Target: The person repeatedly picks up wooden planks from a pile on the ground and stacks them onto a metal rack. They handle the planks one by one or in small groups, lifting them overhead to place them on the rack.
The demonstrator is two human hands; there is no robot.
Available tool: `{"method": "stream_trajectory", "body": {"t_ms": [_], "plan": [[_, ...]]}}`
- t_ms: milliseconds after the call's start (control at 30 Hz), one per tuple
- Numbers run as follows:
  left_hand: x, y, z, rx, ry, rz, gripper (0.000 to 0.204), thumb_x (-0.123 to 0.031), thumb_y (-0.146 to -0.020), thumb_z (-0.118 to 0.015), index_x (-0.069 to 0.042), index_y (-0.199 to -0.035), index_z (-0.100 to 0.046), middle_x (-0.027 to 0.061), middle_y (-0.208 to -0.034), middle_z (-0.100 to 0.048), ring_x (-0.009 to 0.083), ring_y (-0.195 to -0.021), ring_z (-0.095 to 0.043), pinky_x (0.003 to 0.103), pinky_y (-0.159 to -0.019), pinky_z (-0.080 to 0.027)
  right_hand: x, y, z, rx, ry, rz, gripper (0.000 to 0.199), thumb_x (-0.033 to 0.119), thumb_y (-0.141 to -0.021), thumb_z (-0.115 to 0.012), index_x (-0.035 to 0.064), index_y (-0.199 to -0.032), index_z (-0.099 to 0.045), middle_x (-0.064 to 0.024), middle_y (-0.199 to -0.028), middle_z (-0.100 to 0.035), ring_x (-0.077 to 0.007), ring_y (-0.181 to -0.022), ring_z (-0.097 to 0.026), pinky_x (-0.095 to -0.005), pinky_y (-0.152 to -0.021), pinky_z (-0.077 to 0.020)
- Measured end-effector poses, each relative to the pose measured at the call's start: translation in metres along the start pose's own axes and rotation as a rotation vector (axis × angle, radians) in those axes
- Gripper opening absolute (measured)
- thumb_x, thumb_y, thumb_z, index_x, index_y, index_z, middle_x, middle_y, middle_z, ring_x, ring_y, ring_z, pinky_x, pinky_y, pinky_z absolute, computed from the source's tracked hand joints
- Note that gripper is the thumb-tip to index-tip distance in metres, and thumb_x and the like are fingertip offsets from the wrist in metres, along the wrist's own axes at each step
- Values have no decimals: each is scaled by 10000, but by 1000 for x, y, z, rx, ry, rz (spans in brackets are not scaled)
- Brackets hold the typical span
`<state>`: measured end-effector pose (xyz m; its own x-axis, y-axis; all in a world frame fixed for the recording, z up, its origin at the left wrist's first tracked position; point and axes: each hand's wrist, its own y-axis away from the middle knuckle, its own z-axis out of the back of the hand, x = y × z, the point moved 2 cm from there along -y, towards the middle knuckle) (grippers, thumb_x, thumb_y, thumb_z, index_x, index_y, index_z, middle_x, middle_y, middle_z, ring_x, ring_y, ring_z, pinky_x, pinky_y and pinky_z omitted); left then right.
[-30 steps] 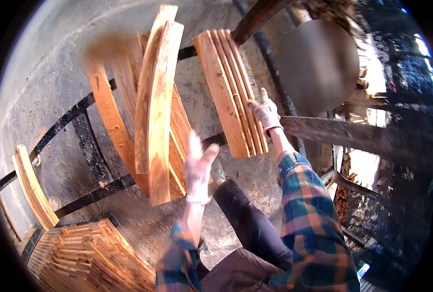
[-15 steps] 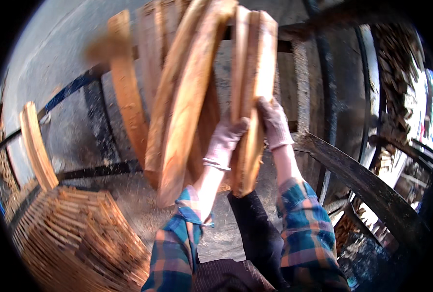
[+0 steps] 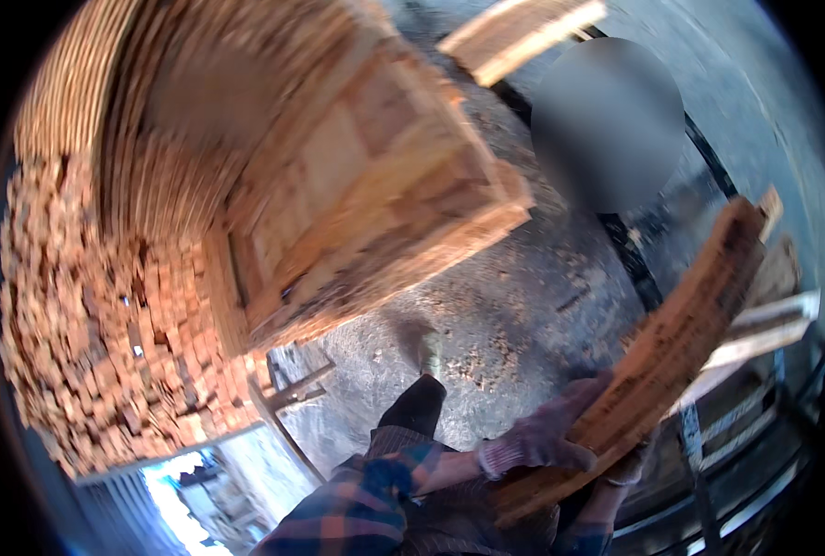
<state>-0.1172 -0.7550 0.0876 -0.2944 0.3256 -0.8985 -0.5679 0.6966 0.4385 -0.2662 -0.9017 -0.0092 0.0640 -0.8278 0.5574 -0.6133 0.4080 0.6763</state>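
A long, rough, slightly curved wooden plank (image 3: pixel 662 361) slants from my lap up toward the right. My left hand (image 3: pixel 544 434), in a pale work glove, closes round its near left side, thumb lying across the lower part. My right hand (image 3: pixel 631 463), gloved too, grips from the right side and underneath; the plank hides most of its fingers. Other pieces lie against or behind the plank's upper right, and I cannot tell whether they are held along with it.
A large stack of wooden boards (image 3: pixel 366 185) fills the upper left, and cut wood ends (image 3: pixel 134 343) are piled beyond it. Sawdust and chips litter the grey floor (image 3: pixel 496 343). A pale board (image 3: pixel 523 32) lies at the top. Dark metal framing (image 3: pixel 627 255) stands right.
My view has swung left, toward the large stack. The wood in my hands has gone from upright in front of me to slanting at my right side, away from the other upright planks.
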Motion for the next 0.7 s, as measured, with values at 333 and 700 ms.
{"method": "stream_trajectory", "body": {"t_ms": [333,700], "plan": [[-12,279,354,-751,717,-265,814,-196,-790,-723,-2,-1428,-257,164,-1192,-554,228,-1050,-580,316,-884,-499,-190,87,-528,807,522,-201,676,317,-692,-727,-85,-1194,-518,-113,-1013,-623,-154,-871,-602,-262,-717,-503],[99,399,587,-1226,-150,553,547,-159,-754,-706,-10,-1249,-529,66,-923,-666,117,-815,-619,286,-704,-528,-389,-8,-626,717,1165,267,565,105,-830,-671,-39,-1331,-454,-71,-988,-642,-126,-837,-593,-241,-712,-494]]}}
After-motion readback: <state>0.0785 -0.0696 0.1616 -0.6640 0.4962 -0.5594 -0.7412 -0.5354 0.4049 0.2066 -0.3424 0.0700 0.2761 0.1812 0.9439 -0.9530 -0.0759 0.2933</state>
